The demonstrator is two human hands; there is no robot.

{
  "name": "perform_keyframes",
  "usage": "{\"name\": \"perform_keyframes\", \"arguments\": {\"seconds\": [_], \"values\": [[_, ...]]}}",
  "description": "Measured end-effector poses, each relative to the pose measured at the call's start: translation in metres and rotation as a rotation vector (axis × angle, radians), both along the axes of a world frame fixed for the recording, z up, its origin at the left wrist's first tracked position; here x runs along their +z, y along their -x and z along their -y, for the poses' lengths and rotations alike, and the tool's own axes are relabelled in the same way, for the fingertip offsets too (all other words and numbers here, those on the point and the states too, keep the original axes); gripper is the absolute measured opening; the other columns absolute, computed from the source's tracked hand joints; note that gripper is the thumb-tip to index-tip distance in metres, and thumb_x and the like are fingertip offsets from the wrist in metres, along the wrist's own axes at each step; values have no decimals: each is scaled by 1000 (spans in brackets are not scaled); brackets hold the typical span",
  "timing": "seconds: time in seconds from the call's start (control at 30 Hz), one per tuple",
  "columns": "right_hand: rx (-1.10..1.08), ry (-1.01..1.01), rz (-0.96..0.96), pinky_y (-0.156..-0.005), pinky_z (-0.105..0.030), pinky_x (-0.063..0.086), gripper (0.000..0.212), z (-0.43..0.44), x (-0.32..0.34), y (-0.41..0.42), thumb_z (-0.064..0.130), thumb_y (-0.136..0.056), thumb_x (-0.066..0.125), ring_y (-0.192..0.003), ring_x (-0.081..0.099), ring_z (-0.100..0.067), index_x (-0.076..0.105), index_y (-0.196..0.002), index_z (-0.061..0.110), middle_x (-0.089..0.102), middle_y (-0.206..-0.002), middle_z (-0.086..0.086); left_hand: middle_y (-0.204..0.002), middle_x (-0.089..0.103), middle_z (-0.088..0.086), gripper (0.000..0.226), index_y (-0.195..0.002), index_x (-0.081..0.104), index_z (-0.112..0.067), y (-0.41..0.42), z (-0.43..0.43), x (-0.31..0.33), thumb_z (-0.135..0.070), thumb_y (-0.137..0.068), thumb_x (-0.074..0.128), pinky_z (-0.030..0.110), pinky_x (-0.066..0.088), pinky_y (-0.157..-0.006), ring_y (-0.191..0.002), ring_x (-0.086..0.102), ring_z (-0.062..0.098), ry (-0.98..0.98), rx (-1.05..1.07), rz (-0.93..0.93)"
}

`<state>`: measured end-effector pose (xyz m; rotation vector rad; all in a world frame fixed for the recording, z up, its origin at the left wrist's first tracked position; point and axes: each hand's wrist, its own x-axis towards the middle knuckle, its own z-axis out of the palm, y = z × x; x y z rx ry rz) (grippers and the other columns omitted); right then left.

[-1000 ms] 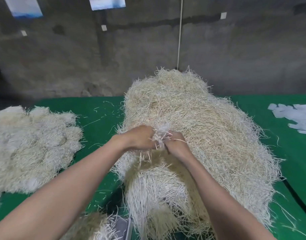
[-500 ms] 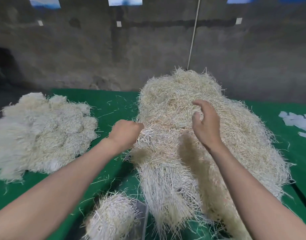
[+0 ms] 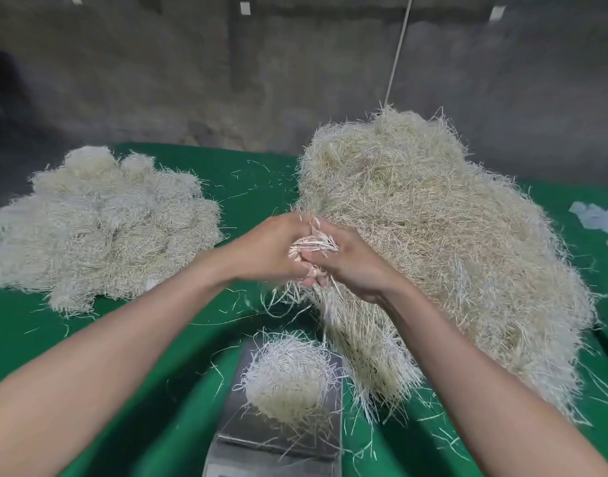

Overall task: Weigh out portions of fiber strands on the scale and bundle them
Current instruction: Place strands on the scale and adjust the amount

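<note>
Two hands are squeezing together over the green bench (image 3: 178, 407), the left hand (image 3: 268, 249) and right hand (image 3: 354, 263) each curling a tight grip round one small tuft of strands (image 3: 313, 244) at the edge of the big pile (image 3: 433, 235), while a little heap (image 3: 289, 383) is sitting on the scale (image 3: 247, 433) below.

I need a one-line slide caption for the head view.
Left hand and right hand grip a fiber tuft near the scale, which holds a portion.

Grey concrete wall (image 3: 158, 80), green table (image 3: 178, 390)
</note>
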<state>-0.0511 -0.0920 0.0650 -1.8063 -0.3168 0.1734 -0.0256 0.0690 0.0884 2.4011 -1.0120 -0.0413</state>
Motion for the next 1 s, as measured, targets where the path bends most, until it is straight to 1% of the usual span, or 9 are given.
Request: {"name": "perform_keyframes", "arguments": {"seconds": [0.07, 0.13, 0.23, 0.3, 0.4, 0.6, 0.73, 0.93, 1.0], "values": [[-40, 32, 16, -74, -15, 47, 49, -5, -8, 7, 13, -87, 61, -85, 57, 2, 48, -133, 23, 53, -132, -4, -99, 57, -25, 42, -100, 56, -41, 5, -14, 1, -7, -78, 67, 6, 44, -71, -81, 60, -5, 83, -43, -247], [-111, -21, -17, -57, -20, 46, 36, -9, -14, 14, 12, -88, 58, -62, 56, -2, 56, -123, 23, 62, -115, -1, -101, 64, -11, 42, -101, 55, -37, 7, -25, -2, -1, -80, 63, 24, 53, -67, -77, 65, 12, 285, 13, -469], [-273, -86, -10, -67, -21, 47, 38, -13, -20, 25, 17, -86, 62, -76, 59, -6, 53, -120, 29, 53, -122, 13, -95, 71, -2, 28, -97, 60, -22, 12, -30, -15, -3, -79, 68, 20, 52, -67, -85, 65, 14, 829, 262, -595], [-328, -7, -17, -88, -26, 48, 51, -16, -29, 31, 24, -84, 63, -100, 60, -2, 45, -132, 22, 38, -144, 5, -85, 71, -13, 23, -94, 63, -23, 16, -31, -29, -12, -76, 71, 10, 47, -65, -82, 65, 0, 959, 386, -512], [-368, 46, -68, -111, -44, 31, 58, -24, -44, 41, 29, -83, 64, -134, 36, -18, 42, -137, 22, 32, -150, 1, -102, 65, -18, 37, -103, 60, -36, 29, -31, -53, -31, -68, 71, 15, 44, -80, -97, 60, -2, 814, 283, -592], [-386, -31, -124, -100, -41, 44, 34, -15, -63, 56, 13, -75, 74, -116, 52, -18, 60, -99, 32, 53, -129, -2, -102, 55, -22, 35, -91, 54, -35, 41, -26, -90, -14, -75, 77, 4, 32, -84, -100, 48, -11, 560, 299, -329], [-455, 251, -54, -96, -21, 36, 28, -8, -83, 65, 22, -79, 72, -103, 48, 0, 58, -102, 30, 45, -117, 19, -106, 55, -16, 28, -88, 57, -35, 45, -23, -105, -21, -75, 77, 6, 31, -80, -98, 49, -6, 449, 305, -338], [-505, 358, -50, -81, 7, 22, 33, -9, -115, 80, 27, -80, 72, -107, 46, -5, 64, -111, 17, 47, -114, 13, -101, 66, -13, 40, -93, 64, -32, 53, -44, -122, -1, -72, 77, 12, 49, -66, -83, 64, 4, 617, 404, -576], [-516, 379, -11, -68, 10, 28, 30, -14, -121, 82, 24, -81, 72, -86, 61, -8, 65, -108, 14, 50, -116, 9, -99, 64, -10, 38, -92, 64, -31, 58, -45, -125, -4, -70, 79, 13, 50, -63, -78, 67, 9, 631, 477, -573]]}}
